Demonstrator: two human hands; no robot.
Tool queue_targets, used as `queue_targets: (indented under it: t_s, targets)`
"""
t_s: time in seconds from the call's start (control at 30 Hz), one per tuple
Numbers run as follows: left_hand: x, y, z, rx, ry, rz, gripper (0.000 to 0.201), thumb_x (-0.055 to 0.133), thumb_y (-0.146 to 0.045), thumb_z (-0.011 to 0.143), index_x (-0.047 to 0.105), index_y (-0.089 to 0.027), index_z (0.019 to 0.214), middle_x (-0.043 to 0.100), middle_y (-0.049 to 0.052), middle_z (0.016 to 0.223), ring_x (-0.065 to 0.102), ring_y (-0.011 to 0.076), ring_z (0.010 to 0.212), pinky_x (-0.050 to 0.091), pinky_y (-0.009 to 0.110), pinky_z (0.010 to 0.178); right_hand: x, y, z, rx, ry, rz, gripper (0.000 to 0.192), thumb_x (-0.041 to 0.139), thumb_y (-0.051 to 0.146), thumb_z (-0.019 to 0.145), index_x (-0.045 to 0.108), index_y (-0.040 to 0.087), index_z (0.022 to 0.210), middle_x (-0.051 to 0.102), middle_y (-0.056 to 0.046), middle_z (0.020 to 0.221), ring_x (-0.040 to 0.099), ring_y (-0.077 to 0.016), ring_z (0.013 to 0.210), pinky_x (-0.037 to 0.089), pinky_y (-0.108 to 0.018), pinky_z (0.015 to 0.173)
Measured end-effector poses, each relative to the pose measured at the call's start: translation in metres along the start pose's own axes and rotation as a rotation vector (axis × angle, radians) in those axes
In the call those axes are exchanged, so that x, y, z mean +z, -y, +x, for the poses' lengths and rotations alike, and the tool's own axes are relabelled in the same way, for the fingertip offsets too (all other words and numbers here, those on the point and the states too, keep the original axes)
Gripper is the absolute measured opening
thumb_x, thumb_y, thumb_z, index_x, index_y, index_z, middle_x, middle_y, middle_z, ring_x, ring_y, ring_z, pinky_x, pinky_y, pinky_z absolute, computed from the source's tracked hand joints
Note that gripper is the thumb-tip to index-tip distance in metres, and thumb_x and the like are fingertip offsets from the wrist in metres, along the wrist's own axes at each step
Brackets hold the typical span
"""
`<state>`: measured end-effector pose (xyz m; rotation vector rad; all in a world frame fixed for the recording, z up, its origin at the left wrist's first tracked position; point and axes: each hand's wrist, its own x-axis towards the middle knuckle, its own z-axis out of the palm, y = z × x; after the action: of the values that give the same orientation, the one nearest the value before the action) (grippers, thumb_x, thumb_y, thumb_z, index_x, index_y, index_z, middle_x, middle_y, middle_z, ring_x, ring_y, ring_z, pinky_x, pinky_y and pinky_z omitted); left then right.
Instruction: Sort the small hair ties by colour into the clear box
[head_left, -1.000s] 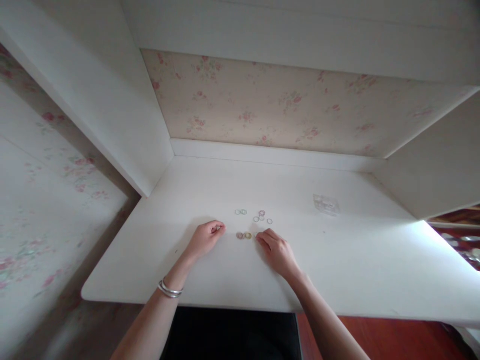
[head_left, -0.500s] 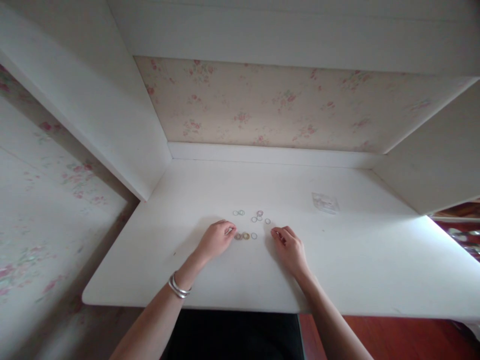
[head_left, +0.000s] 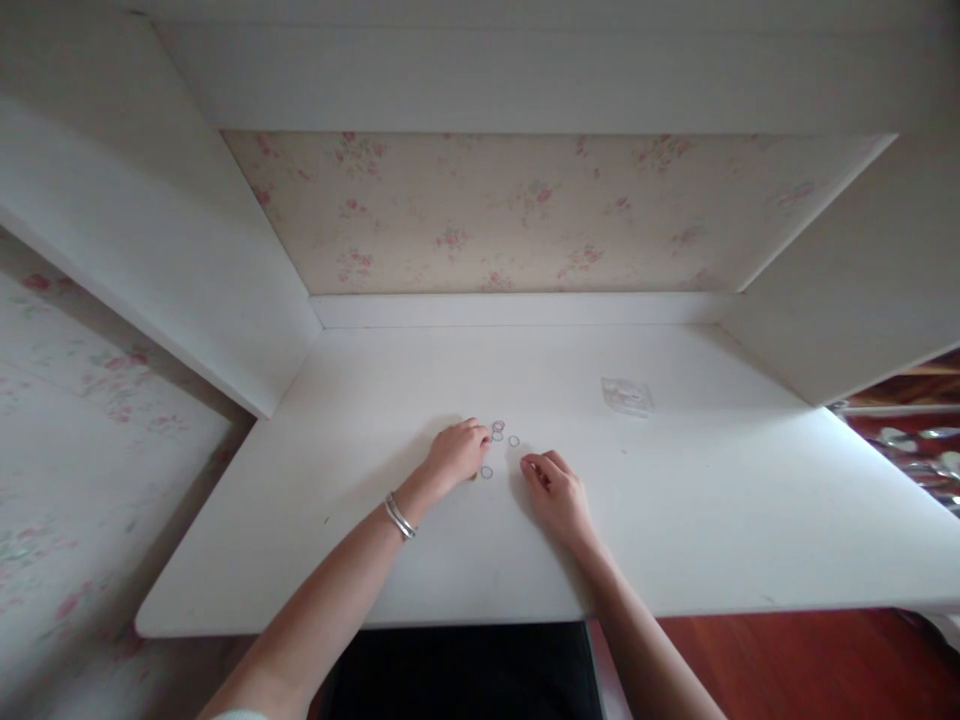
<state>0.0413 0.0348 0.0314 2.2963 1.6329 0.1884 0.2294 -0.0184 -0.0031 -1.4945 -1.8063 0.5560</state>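
- Holding the left hand (head_left: 461, 452) low over the middle of the desk (head_left: 675, 520), with back upward and fingers curled down; cannot tell whether gripping anything between the fingertips.
- Wearing a silver bangle (head_left: 400, 516) on the left wrist.
- Resting the right hand (head_left: 555, 495) lower and to the right, with bent fingers and with thumb and index tips drawn together; cannot tell whether pinching anything there.
- Lying just beside the left fingertips, on the desk: a pink ring (head_left: 498, 426), with a pale ring (head_left: 498, 437) just below, seemingly touching.
- Lying a little to the right, between both hands: a thin ring (head_left: 514, 441), near the right fingertips.
- Lying nearer the front edge, flat: a dark ring (head_left: 487, 472).
- Showing only in part from under the left hand: a yellow ring (head_left: 473, 477), just left of the dark ring.
- Lying well apart, farther back to the right: a clear packet (head_left: 627, 396), with contents too blurred to tell.
- Rising behind the desk: floral wallpaper (head_left: 480, 220).
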Motion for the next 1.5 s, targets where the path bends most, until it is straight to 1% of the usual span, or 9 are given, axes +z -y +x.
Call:
queue_targets:
  t_s: [0.23, 0.4, 0.57, 0.8, 1.03, 1.17, 1.27, 1.4, 1.5]
  targets:
    - [0.0, 0.003, 0.0, 0.009, 0.065, -0.018, 0.023, 0.042, -0.027, 0.089, 0.065, -0.021, 0.089, 0.063, 0.005, 0.099, 0.06, 0.0176, 0.088, 0.043, 0.027, 0.079, 0.0, 0.0, 0.0, 0.0, -0.008, -0.012, 0.031, 0.038, 0.038, 0.09, 0.065, 0.022, 0.088, 0.059, -0.002, 0.08, 0.053, -0.0105, 0.062, 0.039, -0.021, 0.061]
    - [-0.006, 0.0, -0.011, 0.132, 0.028, -0.091, 0.023, 0.042, -0.028, 0.09, 0.063, -0.021, 0.093, 0.062, 0.005, 0.098, 0.059, 0.0171, 0.089, 0.043, 0.026, 0.081, 0.0, 0.0, 0.0, 0.004, -0.009, -0.02, 0.03, 0.039, 0.037, 0.09, 0.065, 0.022, 0.086, 0.059, -0.002, 0.08, 0.053, -0.0096, 0.061, 0.039, -0.02, 0.061]
    - [-0.013, -0.003, -0.024, 0.184, 0.039, -0.04, 0.023, 0.042, -0.028, 0.09, 0.064, -0.023, 0.092, 0.063, 0.003, 0.097, 0.06, 0.0169, 0.083, 0.044, 0.027, 0.074, -0.001, -0.001, 0.0, 0.003, 0.009, -0.032, 0.03, 0.039, 0.036, 0.09, 0.065, 0.022, 0.088, 0.059, -0.002, 0.081, 0.052, -0.0095, 0.06, 0.038, -0.02, 0.058]
    - [-0.011, -0.006, -0.029, 0.212, 0.107, 0.004, 0.02, 0.045, -0.024, 0.088, 0.065, -0.024, 0.089, 0.064, 0.002, 0.094, 0.061, 0.0163, 0.082, 0.043, 0.025, 0.068, 0.0, -0.002, -0.001, -0.011, 0.002, -0.046, 0.029, 0.039, 0.034, 0.091, 0.065, 0.022, 0.088, 0.059, -0.002, 0.081, 0.053, -0.0101, 0.062, 0.038, -0.02, 0.059]
    - [-0.01, -0.004, -0.029, 0.228, 0.074, -0.014, 0.02, 0.047, -0.026, 0.087, 0.067, -0.024, 0.084, 0.064, 0.002, 0.089, 0.061, 0.0168, 0.08, 0.044, 0.026, 0.069, -0.002, -0.001, -0.001, -0.024, 0.007, -0.051, 0.03, 0.038, 0.034, 0.091, 0.065, 0.022, 0.088, 0.059, -0.003, 0.081, 0.054, -0.0103, 0.063, 0.039, -0.02, 0.059]
    - [-0.02, 0.001, -0.033, 0.201, -0.037, -0.175, 0.022, 0.047, -0.03, 0.088, 0.068, -0.022, 0.085, 0.065, 0.003, 0.087, 0.061, 0.0165, 0.08, 0.045, 0.027, 0.075, 0.0, -0.002, -0.001, -0.015, 0.021, -0.084, 0.031, 0.036, 0.034, 0.091, 0.065, 0.022, 0.091, 0.06, -0.003, 0.084, 0.055, -0.0105, 0.064, 0.04, -0.02, 0.06]
    - [-0.028, 0.012, -0.039, 0.146, -0.121, -0.403, 0.024, 0.047, -0.033, 0.088, 0.067, -0.021, 0.088, 0.066, 0.003, 0.089, 0.06, 0.0153, 0.082, 0.045, 0.026, 0.077, 0.002, 0.0, 0.001, -0.02, 0.064, -0.165, 0.03, 0.036, 0.033, 0.092, 0.062, 0.024, 0.104, 0.061, -0.004, 0.091, 0.058, -0.0118, 0.07, 0.041, -0.021, 0.063]
    - [-0.026, 0.035, -0.05, -0.055, -0.208, -0.619, 0.03, 0.049, -0.042, 0.085, 0.066, -0.019, 0.094, 0.067, 0.004, 0.091, 0.061, 0.0159, 0.081, 0.047, 0.026, 0.074, 0.005, 0.006, 0.007, -0.001, 0.121, -0.313, 0.035, 0.039, 0.033, 0.091, 0.051, 0.03, 0.124, 0.061, -0.004, 0.097, 0.059, -0.0137, 0.07, 0.039, -0.024, 0.059]
    - [-0.015, 0.053, -0.058, -0.188, -0.236, -0.702, 0.033, 0.051, -0.045, 0.082, 0.066, -0.018, 0.094, 0.068, 0.005, 0.09, 0.062, 0.0173, 0.081, 0.047, 0.027, 0.074, 0.008, 0.01, 0.012, 0.014, 0.124, -0.36, 0.032, 0.041, 0.033, 0.09, 0.056, 0.032, 0.118, 0.061, -0.003, 0.099, 0.059, -0.0134, 0.067, 0.035, -0.025, 0.054]
